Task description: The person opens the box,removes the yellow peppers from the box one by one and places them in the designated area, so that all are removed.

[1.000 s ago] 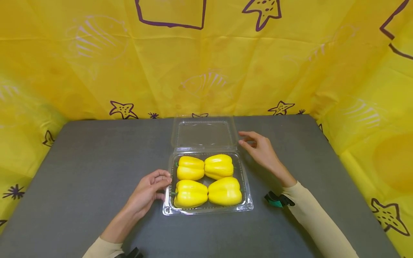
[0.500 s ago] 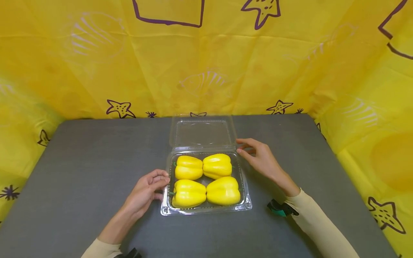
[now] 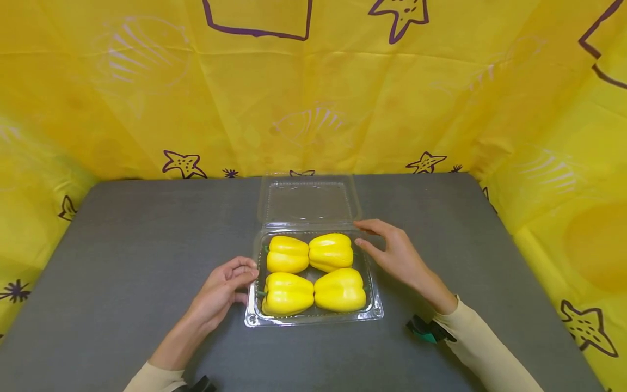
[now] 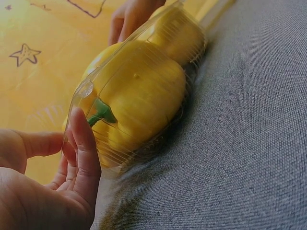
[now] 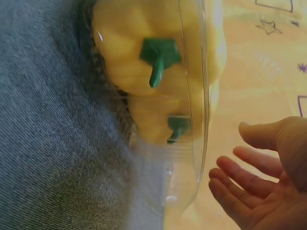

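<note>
A clear plastic clamshell container (image 3: pixel 313 322) lies with its lid (image 3: pixel 309 201) folded back, away from the person. Several yellow bell peppers (image 3: pixel 289 294) with green stems fill its base in two rows. My left hand (image 3: pixel 222 291) pinches the container's left rim; in the left wrist view its thumb (image 4: pixel 45 143) lies on one side of the rim and the fingers on the other. My right hand (image 3: pixel 398 255) is at the right rim near the hinge, thumb and fingers spread. The right wrist view shows a gap between that hand (image 5: pixel 268 177) and the container wall.
A dark grey cloth-covered table (image 3: pixel 161 234) lies beneath. A yellow curtain (image 3: pixel 235 98) with starfish and fish drawings hangs behind it and along both sides. Dark bands show at the cuffs of both beige sleeves (image 3: pixel 482 345).
My right hand has moved toward the person along the container's right side, from beside the lid to the hinge, and its thumb and fingers have spread. The left hand has stayed at the rim.
</note>
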{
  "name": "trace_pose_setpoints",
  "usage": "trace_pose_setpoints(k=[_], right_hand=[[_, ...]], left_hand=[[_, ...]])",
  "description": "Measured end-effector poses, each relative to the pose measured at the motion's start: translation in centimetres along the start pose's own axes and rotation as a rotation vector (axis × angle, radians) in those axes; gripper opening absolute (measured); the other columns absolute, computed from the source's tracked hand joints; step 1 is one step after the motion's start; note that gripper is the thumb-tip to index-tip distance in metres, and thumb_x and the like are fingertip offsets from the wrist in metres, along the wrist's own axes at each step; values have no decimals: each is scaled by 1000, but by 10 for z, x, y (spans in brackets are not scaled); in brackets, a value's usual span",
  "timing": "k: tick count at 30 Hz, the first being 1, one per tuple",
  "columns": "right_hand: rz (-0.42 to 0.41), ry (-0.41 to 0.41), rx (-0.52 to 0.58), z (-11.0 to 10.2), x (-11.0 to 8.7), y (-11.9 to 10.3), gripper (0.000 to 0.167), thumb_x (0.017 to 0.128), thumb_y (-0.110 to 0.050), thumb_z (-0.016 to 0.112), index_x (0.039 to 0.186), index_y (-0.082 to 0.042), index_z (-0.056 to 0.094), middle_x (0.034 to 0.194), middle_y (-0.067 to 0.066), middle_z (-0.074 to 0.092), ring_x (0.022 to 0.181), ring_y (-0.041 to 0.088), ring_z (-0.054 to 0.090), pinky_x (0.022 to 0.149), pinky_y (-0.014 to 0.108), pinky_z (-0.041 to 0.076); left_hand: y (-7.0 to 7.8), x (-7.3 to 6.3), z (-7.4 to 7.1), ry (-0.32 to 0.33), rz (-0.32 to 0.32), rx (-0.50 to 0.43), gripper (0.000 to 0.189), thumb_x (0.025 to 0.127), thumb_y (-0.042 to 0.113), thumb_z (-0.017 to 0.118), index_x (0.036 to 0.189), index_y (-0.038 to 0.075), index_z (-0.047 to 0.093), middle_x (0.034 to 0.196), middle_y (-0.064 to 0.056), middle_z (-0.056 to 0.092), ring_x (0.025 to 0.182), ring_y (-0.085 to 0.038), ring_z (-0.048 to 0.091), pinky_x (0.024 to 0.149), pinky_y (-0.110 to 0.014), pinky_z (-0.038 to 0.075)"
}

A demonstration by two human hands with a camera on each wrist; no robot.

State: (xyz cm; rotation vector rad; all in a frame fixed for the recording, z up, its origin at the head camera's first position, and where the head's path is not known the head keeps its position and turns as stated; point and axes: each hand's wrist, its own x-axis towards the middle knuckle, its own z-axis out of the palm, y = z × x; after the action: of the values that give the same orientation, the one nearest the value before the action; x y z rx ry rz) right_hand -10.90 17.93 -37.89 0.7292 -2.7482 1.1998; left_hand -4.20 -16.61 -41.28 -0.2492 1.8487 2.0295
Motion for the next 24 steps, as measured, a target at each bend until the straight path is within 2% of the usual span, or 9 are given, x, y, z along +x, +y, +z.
trace_pose_setpoints(k=[15, 24], right_hand=[[-113, -78, -39, -4, -25, -16, 48, 83, -12, 79, 128, -6, 62, 129, 7, 62, 106, 27, 64, 89, 44, 54], [-119, -160, -51, -5, -38, -20, 57, 81, -21, 82, 131, -8, 59, 134, 3, 58, 121, 22, 57, 99, 44, 48]], left_hand=[[0, 0, -1, -15, 17, -15, 18, 93, 4, 61, 107, 0, 51, 86, -3, 61, 68, -12, 55, 55, -28, 53], [0, 0, 0, -7, 9, 2, 20, 93, 6, 62, 108, 0, 51, 87, -4, 61, 70, -12, 55, 57, -27, 53]])
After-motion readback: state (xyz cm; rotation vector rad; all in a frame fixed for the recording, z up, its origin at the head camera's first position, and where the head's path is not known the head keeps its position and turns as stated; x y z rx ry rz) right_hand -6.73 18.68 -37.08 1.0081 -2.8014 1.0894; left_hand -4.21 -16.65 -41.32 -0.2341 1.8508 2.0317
